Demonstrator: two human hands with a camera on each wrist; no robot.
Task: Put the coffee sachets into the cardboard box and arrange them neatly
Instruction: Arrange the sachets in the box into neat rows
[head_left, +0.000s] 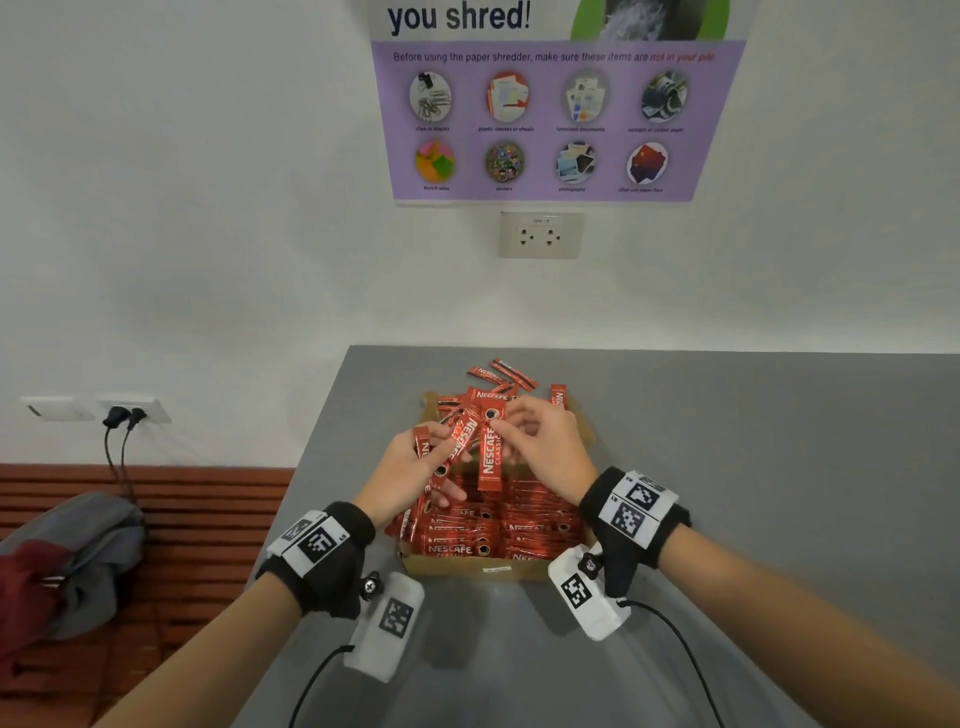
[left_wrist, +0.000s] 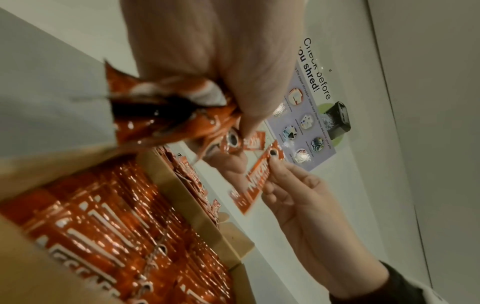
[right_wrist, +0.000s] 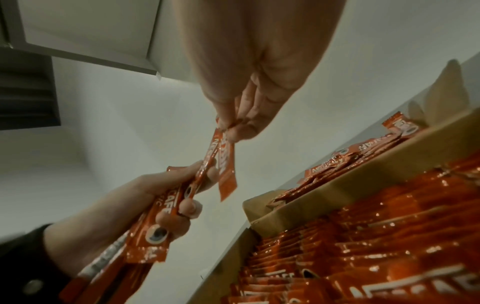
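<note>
An open cardboard box (head_left: 467, 567) sits on the grey table, its near half packed with rows of red coffee sachets (head_left: 488, 530). A loose heap of sachets (head_left: 483, 397) fills its far half. Above the box my left hand (head_left: 410, 467) grips a bundle of several sachets (head_left: 457, 441), seen close in the left wrist view as a crumpled bundle (left_wrist: 166, 115). My right hand (head_left: 540, 441) pinches the top end of one upright sachet (head_left: 491, 452) between thumb and fingers, right beside the bundle. The right wrist view shows that pinched sachet (right_wrist: 226, 164) hanging and the left hand (right_wrist: 166, 197) holding its bundle.
A few sachets (head_left: 506, 371) lie on the grey table (head_left: 753, 467) beyond the box. The table's left edge drops to a wooden bench (head_left: 182, 519) with bundled clothing (head_left: 67, 561). A white wall with a poster (head_left: 550, 114) and socket (head_left: 540, 235) stands behind.
</note>
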